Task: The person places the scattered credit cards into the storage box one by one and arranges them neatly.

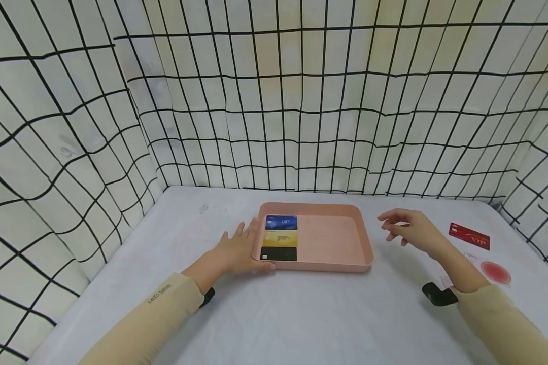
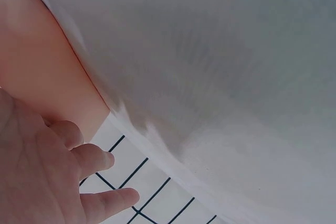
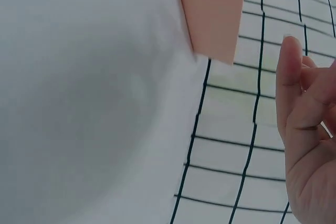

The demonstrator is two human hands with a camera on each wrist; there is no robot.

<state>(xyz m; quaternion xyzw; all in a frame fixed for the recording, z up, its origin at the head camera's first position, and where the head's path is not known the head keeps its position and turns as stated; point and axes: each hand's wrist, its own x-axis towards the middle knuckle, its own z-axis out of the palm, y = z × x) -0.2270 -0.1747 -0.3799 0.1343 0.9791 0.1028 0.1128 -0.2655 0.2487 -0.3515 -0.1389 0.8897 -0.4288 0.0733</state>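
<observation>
A shallow pink tray (image 1: pixel 331 233) lies on the white cloth. Three cards line its left end: a blue VIP card (image 1: pixel 281 222), a yellow card (image 1: pixel 280 238) and a black card (image 1: pixel 278 253). My left hand (image 1: pixel 239 251) rests against the tray's left side with fingers spread, its thumb along the front edge; in the left wrist view the fingers (image 2: pixel 94 161) stand beside the pink wall. To the right of the tray my right hand (image 1: pixel 411 228) is raised over the cloth. Its fingers (image 3: pixel 289 77) are loosely bent and hold nothing.
Right of my right hand lies a red VIP card (image 1: pixel 469 236). A pale card with a red round patch (image 1: pixel 495 272) lies nearer, partly hidden by the right forearm. A black wire grid (image 1: pixel 301 110) over white sheeting encloses the table's back and sides.
</observation>
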